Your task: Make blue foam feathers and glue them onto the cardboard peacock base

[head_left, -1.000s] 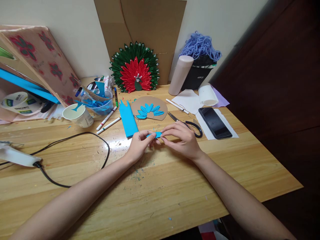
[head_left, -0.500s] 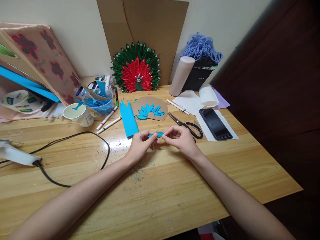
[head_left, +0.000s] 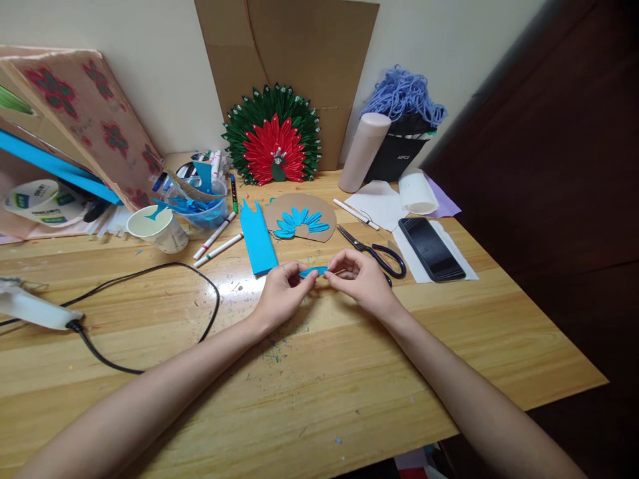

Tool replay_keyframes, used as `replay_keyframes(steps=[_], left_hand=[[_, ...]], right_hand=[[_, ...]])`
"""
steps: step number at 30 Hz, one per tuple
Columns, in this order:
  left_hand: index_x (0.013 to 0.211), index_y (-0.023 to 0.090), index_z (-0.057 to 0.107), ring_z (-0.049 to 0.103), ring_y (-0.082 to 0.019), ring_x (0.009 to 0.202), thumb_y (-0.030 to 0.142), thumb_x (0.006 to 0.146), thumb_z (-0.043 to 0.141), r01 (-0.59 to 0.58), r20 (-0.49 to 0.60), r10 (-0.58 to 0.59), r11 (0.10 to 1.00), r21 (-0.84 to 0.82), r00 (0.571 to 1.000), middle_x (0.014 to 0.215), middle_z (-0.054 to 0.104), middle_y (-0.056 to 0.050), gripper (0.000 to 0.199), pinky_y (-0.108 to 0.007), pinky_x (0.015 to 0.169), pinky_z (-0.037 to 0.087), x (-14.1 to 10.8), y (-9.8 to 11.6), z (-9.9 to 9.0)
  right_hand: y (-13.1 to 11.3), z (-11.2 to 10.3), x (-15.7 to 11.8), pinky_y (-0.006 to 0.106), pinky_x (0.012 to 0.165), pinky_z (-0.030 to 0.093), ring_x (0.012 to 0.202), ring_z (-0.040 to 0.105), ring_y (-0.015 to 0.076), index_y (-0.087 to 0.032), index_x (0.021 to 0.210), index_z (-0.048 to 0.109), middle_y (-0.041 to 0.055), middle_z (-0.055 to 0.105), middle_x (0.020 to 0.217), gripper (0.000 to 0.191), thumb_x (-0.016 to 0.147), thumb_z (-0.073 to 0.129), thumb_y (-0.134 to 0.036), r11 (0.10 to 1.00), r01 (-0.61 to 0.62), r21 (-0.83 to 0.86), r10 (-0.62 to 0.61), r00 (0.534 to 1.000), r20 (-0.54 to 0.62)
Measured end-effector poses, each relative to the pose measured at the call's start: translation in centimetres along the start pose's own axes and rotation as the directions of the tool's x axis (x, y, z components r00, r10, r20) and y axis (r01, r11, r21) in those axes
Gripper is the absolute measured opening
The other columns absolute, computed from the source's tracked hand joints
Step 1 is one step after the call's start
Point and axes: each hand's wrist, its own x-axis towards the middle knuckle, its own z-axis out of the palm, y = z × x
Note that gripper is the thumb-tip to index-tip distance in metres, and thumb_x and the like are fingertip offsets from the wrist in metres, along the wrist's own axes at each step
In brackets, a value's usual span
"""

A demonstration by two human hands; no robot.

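My bare left hand (head_left: pixel 282 294) and right hand (head_left: pixel 363 281) pinch opposite ends of a small, blue, leaf-shaped paper piece (head_left: pixel 313 271), over the pale wooden tabletop (head_left: pixel 359 379). Risk: uneven pulling could tear or crease it.

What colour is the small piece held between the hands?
The piece is bright blue; the head view shows it.

left hand (head_left: pixel 279 298): bare, slim-fingered, left of the scissors (head_left: pixel 370 248) | left forearm (head_left: pixel 164 392): bare, slender, tapering to the wrist | right hand (head_left: pixel 363 283): bare, slim-fingered, just beside the scissors | right forearm (head_left: pixel 472 394): bare, slender, narrowing likewise to the wrist | fingernails: too small to make out
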Motion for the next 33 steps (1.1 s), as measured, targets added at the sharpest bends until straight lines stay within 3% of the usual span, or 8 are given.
replay_keyframes(steps=[9,15,17,19,21,24,29,33], left_hand=[[0.064,0.013,0.059,0.052,-0.011,0.052,0.042,0.079,0.056,0.006,0.017,-0.007,0.999,0.037,1.0,0.058,0.061,-0.003,0.032,-0.022,0.05,0.038,0.0,0.3,-0.1],[0.07,0.014,0.059,0.056,-0.012,0.057,0.04,0.077,0.059,-0.024,-0.101,0.023,1.0,-0.008,0.995,0.062,0.061,-0.002,0.028,-0.024,0.057,0.044,0.2,0.2,-0.3],[0.087,0.015,0.061,0.06,-0.014,0.067,0.036,0.072,0.066,-0.085,-0.139,0.082,0.996,-0.014,0.987,0.075,0.064,-0.004,0.027,-0.026,0.063,0.048,0.2,0.1,-0.3],[0.1,0.019,0.06,0.062,-0.016,0.082,0.032,0.07,0.069,-0.196,-0.108,0.199,0.98,0.043,0.974,0.092,0.064,-0.006,0.034,-0.029,0.072,0.05,0.0,0.1,-0.4],[0.1,0.022,0.063,0.06,-0.018,0.092,0.027,0.073,0.066,-0.316,-0.028,0.323,0.937,0.153,0.946,0.101,0.063,-0.007,0.028,-0.031,0.078,0.049,-0.2,0.1,-0.4],[0.092,0.024,0.068,0.06,-0.017,0.09,0.021,0.079,0.06,-0.419,0.047,0.421,0.873,0.249,0.906,0.095,0.066,-0.006,0.016,-0.03,0.078,0.048,-0.4,0.3,-0.5],[0.087,0.021,0.069,0.062,-0.016,0.079,0.022,0.08,0.059,-0.391,0.012,0.399,0.892,0.228,0.917,0.085,0.069,-0.005,0.013,-0.027,0.072,0.049,-0.6,0.6,-0.6],[0.083,0.02,0.07,0.062,-0.016,0.076,0.027,0.08,0.059,-0.322,-0.019,0.332,0.926,0.197,0.943,0.082,0.068,-0.006,0.013,-0.027,0.068,0.049,-0.5,0.5,-0.6]], right_hand=[[-0.4,-0.4,0.5,0.025,0.06,0.049,0.059,0.058,0.0115,-0.018,0.065,0.053,-0.0018,0.058,0.063,0.032,0.053,0.078,-0.033,0.993,-0.093,0.076,0.092,0.996,0.009],[-0.5,-1.1,0.8,0.024,0.054,0.049,0.057,0.06,0.0122,-0.018,0.065,0.051,-0.0016,0.061,0.062,0.036,0.049,0.079,-0.035,0.971,-0.196,0.138,0.2,0.98,-0.015],[-0.3,-1.2,0.8,0.024,0.054,0.049,0.058,0.061,0.0123,-0.018,0.066,0.052,-0.0012,0.062,0.063,0.035,0.051,0.078,-0.034,0.957,-0.226,0.184,0.232,0.973,-0.014],[-0.1,-1.2,0.7,0.023,0.054,0.048,0.058,0.06,0.0113,-0.017,0.067,0.053,-0.0012,0.062,0.063,0.032,0.054,0.077,-0.033,0.938,-0.254,0.235,0.256,0.966,0.023],[-0.1,-1.1,0.6,0.022,0.055,0.047,0.056,0.059,0.0098,-0.017,0.069,0.055,-0.0015,0.063,0.062,0.03,0.055,0.077,-0.03,0.913,-0.3,0.277,0.29,0.954,0.08],[-0.2,-0.8,0.4,0.02,0.055,0.046,0.056,0.059,0.0088,-0.015,0.071,0.058,-0.0014,0.063,0.061,0.028,0.054,0.078,-0.027,0.868,-0.382,0.317,0.35,0.924,0.154],[-0.3,-0.7,0.3,0.02,0.055,0.045,0.057,0.058,0.0081,-0.014,0.072,0.063,-0.0008,0.063,0.062,0.025,0.056,0.078,-0.027,0.85,-0.408,0.333,0.363,0.912,0.191],[-0.2,-0.8,0.4,0.022,0.055,0.044,0.057,0.056,0.0096,-0.014,0.071,0.065,0.0005,0.064,0.064,0.024,0.061,0.075,-0.033,0.941,-0.283,0.186,0.257,0.954,0.152]])
